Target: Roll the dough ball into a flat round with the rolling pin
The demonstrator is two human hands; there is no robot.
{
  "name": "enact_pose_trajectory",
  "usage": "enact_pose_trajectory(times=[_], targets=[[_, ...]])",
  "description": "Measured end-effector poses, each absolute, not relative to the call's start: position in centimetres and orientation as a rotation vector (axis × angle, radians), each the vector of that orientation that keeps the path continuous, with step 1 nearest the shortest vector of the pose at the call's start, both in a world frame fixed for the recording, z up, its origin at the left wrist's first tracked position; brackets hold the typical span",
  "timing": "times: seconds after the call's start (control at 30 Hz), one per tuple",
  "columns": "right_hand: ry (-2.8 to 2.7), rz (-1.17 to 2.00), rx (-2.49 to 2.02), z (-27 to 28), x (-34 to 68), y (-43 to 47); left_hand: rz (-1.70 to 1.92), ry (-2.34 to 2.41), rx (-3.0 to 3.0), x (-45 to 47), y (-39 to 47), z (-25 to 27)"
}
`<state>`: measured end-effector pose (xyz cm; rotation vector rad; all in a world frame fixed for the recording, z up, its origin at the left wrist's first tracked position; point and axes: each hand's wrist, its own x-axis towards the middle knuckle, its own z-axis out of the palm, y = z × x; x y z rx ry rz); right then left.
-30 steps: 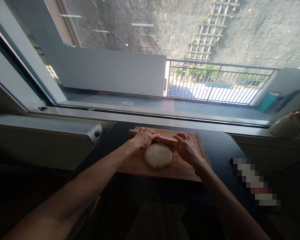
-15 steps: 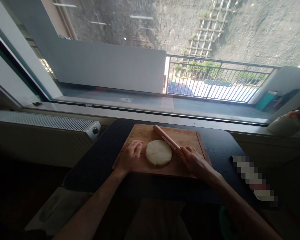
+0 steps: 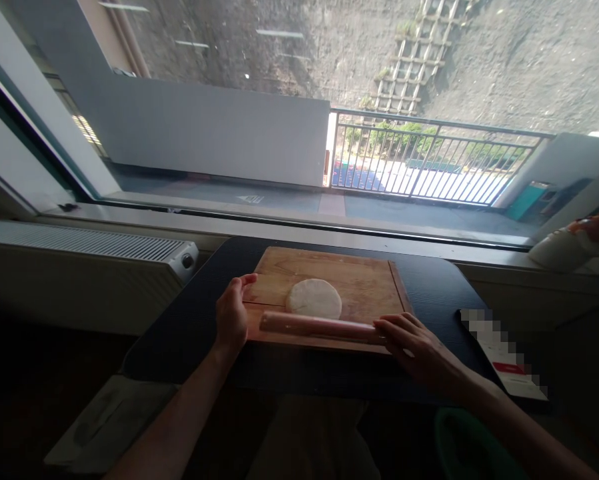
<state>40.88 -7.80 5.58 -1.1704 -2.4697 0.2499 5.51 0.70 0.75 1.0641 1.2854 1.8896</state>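
Note:
A flat round of pale dough (image 3: pixel 313 298) lies on a wooden cutting board (image 3: pixel 349 267). In front of its near edge is a rolling pin (image 3: pixel 324 327), slightly blurred and lying crosswise, hiding a little of the dough's near side. My right hand (image 3: pixel 406 337) has its fingers closed round the pin's right end. At the board's left edge is my left hand (image 3: pixel 234 313), holding nothing, with the fingers bent loosely and apart. The pin's left end points toward that hand without touching it.
The board rests on a black table (image 3: pixel 194 320) under a window. A white radiator (image 3: pixel 84 273) stands at left. On the table's right side lies a partly blurred phone-like item (image 3: pixel 504 357). A green round object (image 3: pixel 459 443) sits low at right; a white bag (image 3: pixel 564 250) is on the sill.
The rolling pin has swung from slanting behind the dough to lying crosswise in front of it, in my right hand. My left hand has moved left, away from the dough.

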Motion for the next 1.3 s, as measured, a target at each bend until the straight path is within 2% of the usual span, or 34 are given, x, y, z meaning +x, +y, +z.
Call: enact_pose_trajectory(times=[0.13,0.27,0.5,0.83,1.3], targets=[[-2.627,0.186,-1.136,5.3,39.9,-6.4,1.832,1.03,0.943,5.1,0.8,1.3],[-2.62,0.092,-1.137,5.1,38.2,-4.7,1.785,1.021,0.942,4.8,0.5,1.7],[-2.648,0.182,-1.165,5.7,38.0,-5.4,1.728,0.892,0.884,4.0,0.5,1.7],[-2.633,0.142,-1.143,5.5,37.4,-5.0,1.684,0.907,0.857,3.5,0.7,2.1],[-2.639,0.278,-1.094,6.2,39.3,-3.5,1.668,0.95,0.906,3.7,0.8,2.0]])
